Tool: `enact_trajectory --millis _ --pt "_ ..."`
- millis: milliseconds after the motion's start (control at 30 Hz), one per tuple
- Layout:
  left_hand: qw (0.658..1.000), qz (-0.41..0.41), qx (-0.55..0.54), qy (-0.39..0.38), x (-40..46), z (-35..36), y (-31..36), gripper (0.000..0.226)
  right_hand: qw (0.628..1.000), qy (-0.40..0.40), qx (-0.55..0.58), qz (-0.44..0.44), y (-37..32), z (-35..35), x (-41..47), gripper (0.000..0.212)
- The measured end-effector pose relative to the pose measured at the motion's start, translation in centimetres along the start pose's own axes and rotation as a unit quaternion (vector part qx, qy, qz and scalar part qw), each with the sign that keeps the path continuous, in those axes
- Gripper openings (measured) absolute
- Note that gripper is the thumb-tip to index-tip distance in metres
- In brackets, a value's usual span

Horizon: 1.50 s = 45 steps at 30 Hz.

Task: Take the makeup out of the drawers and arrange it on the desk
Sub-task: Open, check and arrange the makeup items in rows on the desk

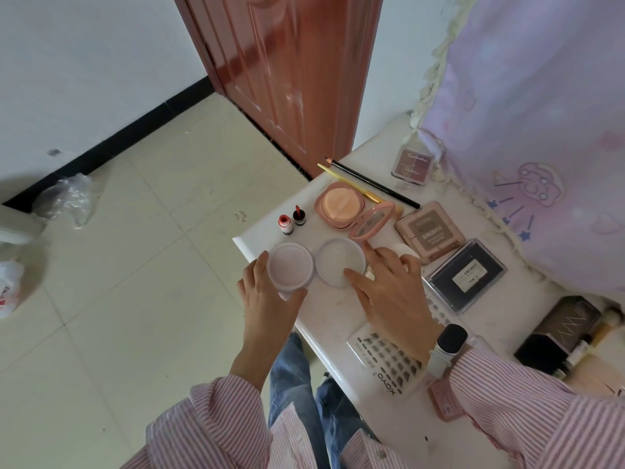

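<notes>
White desk (pixel 324 313), 2 round lids (pixel 340 262).

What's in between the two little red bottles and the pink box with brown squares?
The open pink compact with its round mirror lid sits between the red bottles and the brown palette, seen from the head camera.

One head-worn camera looks steeply down, close over the desk (pixel 324 319) corner.

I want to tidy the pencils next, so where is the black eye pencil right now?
In the head view, the black eye pencil lies diagonally at the desk's far end, beside the yellow-handled brush, just beyond the open pink compact.
</notes>
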<state>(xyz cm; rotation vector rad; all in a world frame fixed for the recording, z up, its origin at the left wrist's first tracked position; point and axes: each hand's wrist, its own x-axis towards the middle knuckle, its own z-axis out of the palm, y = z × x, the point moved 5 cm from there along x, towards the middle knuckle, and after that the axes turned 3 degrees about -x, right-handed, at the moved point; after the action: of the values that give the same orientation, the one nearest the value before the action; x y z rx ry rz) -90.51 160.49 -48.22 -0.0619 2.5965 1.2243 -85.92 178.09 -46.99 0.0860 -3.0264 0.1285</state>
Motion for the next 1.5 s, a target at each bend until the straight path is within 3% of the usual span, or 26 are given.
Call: enact_trajectory --millis 133,300,433,600,767,867,1000,1067,1133,1200,1267,1367,1433,1500 --pt "1.0 0.009 -0.003 0.014 -0.1 0.2 -0.2 0.084 1.0 -0.006 0.006 0.004 0.1 -0.2 0.1 0.017" --pt "0.999 0.016 0.002 0.035 0.2 0.5 0.0 0.084 1.0 -0.03 -0.004 -0.002 0.8 -0.3 -0.6 0.051" --pt "0.999 0.014 0.01 0.04 0.1 0.6 0.0 0.087 0.995 -0.092 -0.019 0.024 1.8 0.0 -1.1 0.058" --pt "0.998 0.022 -0.011 0.051 -1.0 0.5 0.0 0.094 0.994 -0.106 -0.01 0.006 1.8 -0.2 -0.6 0.046" --pt "0.988 0.075 0.001 0.133 -2.0 -0.1 0.5 0.086 0.996 -0.081 0.034 -0.008 2.4 -1.7 -0.7 0.038" --pt "0.98 0.109 -0.017 0.164 -2.4 -0.1 1.2 0.076 0.997 -0.032 0.072 -0.005 3.2 -2.9 -0.7 0.026" --pt "0.97 0.173 -0.047 0.167 -3.0 0.1 3.0 0.056 0.988 0.002 0.149 0.042 5.0 -4.8 -0.6 0.028" --pt "0.967 0.196 -0.064 0.147 -3.3 0.5 3.9 0.05 0.968 0.023 0.22 0.118 5.7 -5.8 -0.9 0.027" --pt "0.966 0.219 -0.083 0.108 -3.7 1.2 4.8 0.049 0.924 0.056 0.317 0.208 6.2 -6.6 -1.5 0.02" --pt "0.965 0.244 -0.078 0.051 -4.3 2.3 5.7 0.053 0.856 0.065 0.413 0.303 6.3 -6.9 -1.8 0.009" --pt "0.96 0.272 -0.063 -0.009 -4.9 3.4 6.5 0.061 0.777 0.026 0.51 0.368 5.7 -6.5 -1.9 0.003" --pt "0.941 0.331 -0.056 -0.035 -5.4 3.9 7.3 0.06 0.675 -0.057 0.604 0.419 3.5 -5.5 -2.3 0.018" --pt "0.931 0.358 -0.066 -0.02 -5.4 3.4 7.3 0.054 0.66 -0.078 0.609 0.434 2.6 -5.4 -2.6 0.025" --pt "0.928 0.367 -0.06 -0.01 -5.2 2.9 6.9 0.051 0.704 -0.091 0.566 0.42 2.6 -5.5 -2.6 0.031"
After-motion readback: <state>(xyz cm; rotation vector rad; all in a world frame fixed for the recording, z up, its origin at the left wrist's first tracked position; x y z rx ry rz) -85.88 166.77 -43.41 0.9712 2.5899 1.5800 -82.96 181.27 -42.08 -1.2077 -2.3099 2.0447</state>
